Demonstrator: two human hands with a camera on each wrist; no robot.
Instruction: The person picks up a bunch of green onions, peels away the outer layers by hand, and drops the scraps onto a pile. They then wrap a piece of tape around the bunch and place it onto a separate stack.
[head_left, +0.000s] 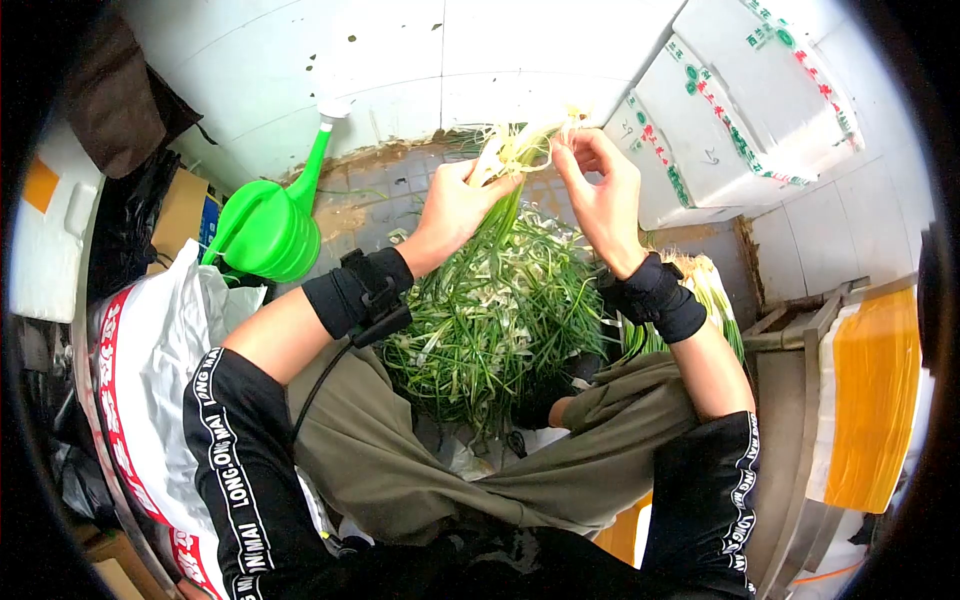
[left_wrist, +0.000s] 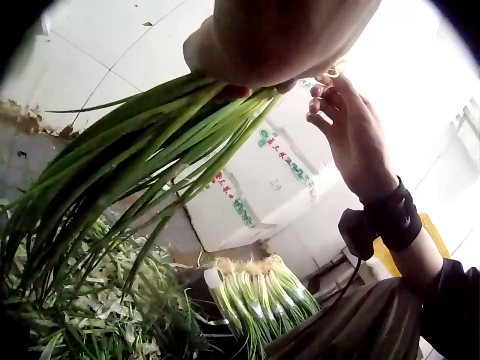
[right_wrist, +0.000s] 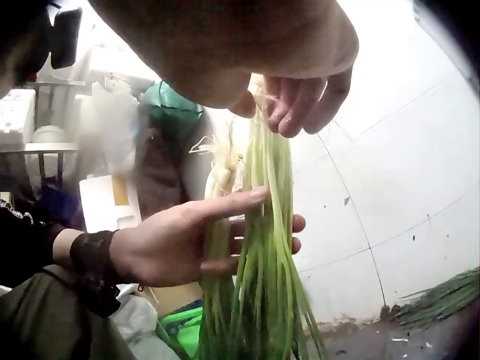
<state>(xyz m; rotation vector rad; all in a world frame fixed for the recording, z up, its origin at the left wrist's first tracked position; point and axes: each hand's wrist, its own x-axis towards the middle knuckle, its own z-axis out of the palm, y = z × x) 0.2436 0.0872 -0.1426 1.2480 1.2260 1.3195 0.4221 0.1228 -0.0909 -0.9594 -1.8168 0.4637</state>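
Note:
A bunch of green onions [head_left: 508,205] hangs from the left hand [head_left: 455,212], white root ends up and green leaves down. In the right wrist view the left hand [right_wrist: 176,238] has its fingers and thumb round the stalks [right_wrist: 262,247]. The right hand [head_left: 607,195] pinches the pale root ends at the top, thumb against fingertips. From the left wrist view, the right hand [left_wrist: 352,131] is raised at the root end, while long leaves [left_wrist: 142,142] droop below the left hand [left_wrist: 281,37].
Loose leaves and trimmings [head_left: 500,330] are heaped between the legs. Bundled green onions [left_wrist: 262,296] stand by the right leg. A green watering can [head_left: 270,230] is at the left, white boxes [head_left: 700,120] at the back right, a white sack [head_left: 150,370] at the left.

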